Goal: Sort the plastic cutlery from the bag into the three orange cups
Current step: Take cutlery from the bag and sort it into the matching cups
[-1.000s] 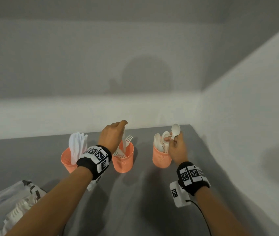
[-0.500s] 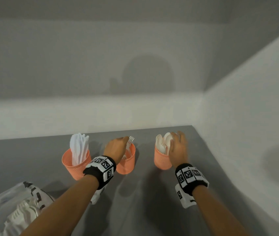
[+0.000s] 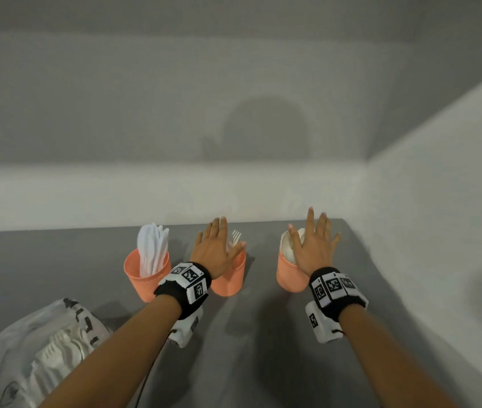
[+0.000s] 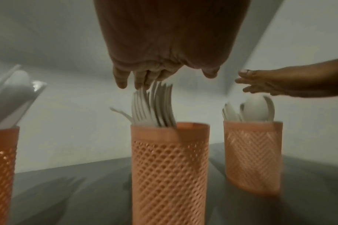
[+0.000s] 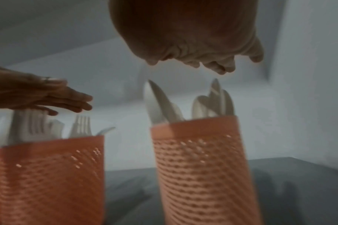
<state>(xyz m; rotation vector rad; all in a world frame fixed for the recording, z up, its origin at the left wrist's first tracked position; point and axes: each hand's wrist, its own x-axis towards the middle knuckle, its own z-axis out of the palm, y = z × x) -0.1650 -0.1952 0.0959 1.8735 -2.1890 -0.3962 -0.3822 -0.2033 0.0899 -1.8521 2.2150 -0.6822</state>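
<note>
Three orange mesh cups stand in a row on the grey table. The left cup (image 3: 145,278) holds white knives (image 3: 152,248). The middle cup (image 3: 230,279) (image 4: 169,167) holds white forks (image 3: 236,237) (image 4: 154,106). The right cup (image 3: 288,275) (image 5: 200,167) holds white spoons (image 3: 286,248) (image 5: 160,105). My left hand (image 3: 214,248) hovers flat over the forks with straight fingers, its fingertips (image 4: 121,82) just at their tines. My right hand (image 3: 311,245) is spread flat over the spoons and holds nothing. A clear plastic bag (image 3: 27,357) with more white cutlery lies at the front left.
A white wall (image 3: 440,216) runs close along the table's right side and another stands behind the cups. Bare grey tabletop (image 3: 248,348) lies between my forearms and in front of the cups.
One second ago my left hand held a fork over the middle cup and my right pinched a spoon over the right cup. Both pieces are now in the cups and both hands have spread flat.
</note>
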